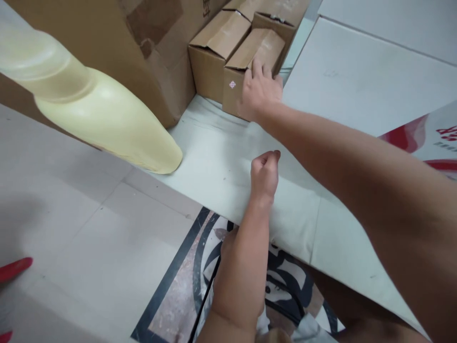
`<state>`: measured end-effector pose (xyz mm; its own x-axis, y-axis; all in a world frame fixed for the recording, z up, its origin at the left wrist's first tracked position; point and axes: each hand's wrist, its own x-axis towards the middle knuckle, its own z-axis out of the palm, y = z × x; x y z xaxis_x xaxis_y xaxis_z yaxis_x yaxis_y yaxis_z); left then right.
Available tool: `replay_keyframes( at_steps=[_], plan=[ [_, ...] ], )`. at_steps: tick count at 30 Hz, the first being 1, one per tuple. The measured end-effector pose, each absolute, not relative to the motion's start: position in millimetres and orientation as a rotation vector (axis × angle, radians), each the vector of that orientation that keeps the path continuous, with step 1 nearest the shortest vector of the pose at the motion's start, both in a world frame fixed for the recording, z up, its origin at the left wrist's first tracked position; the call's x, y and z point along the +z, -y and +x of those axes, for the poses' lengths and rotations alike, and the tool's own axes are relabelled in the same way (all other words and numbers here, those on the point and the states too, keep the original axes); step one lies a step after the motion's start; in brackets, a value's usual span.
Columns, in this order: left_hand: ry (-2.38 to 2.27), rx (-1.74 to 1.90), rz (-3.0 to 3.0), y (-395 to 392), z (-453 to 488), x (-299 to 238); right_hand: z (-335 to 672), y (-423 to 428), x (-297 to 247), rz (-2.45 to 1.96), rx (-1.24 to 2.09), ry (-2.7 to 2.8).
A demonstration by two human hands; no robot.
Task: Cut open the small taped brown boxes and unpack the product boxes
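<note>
My right hand (260,90) reaches forward and clasps the near corner of a small cardboard box (238,71). Its fingers lie over the top flap and its palm is against the front face. My left hand (264,174) is curled into a fist just above a pale sheet (214,162) spread on the floor, nearer to me than the box. The curled fingers hide whether anything is inside them. A second small cardboard box (214,47) stands right beside the first, on its left.
A large cardboard box (143,47) fills the upper left, with a pale yellow plastic object (96,119) hanging in front of it. White boards (357,76) lie at the right, beside a red-printed sheet (428,138). Patterned floor tile (185,295) shows below. A red item (14,269) lies at the far left.
</note>
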<state>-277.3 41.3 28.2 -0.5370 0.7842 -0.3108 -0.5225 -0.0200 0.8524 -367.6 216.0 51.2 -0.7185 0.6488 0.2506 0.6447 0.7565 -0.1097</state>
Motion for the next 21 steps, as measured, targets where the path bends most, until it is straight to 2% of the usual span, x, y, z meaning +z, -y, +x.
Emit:
replay_keyframes(
  at_steps=[5, 13, 17, 21],
  plan=[
    [-1.306, 1.802, 0.344, -42.6, -272.1, 28.2, -300.9, -197.2, 62.6, -0.979, -0.027, 2.746],
    [-1.486, 2.087, 0.275, -45.0, -267.5, 26.5, -97.0, -141.7, 51.5, -0.942, 0.007, 2.756],
    [-1.647, 2.249, 0.304, -50.8, -262.6, 17.4, 7.0, -110.8, 27.0, -0.759, -0.091, 2.470],
    [-1.397, 2.092, 0.826, -63.2, -255.6, 2.4, 80.4, -77.3, -2.9, -1.059, -0.128, 1.928]
  ],
)
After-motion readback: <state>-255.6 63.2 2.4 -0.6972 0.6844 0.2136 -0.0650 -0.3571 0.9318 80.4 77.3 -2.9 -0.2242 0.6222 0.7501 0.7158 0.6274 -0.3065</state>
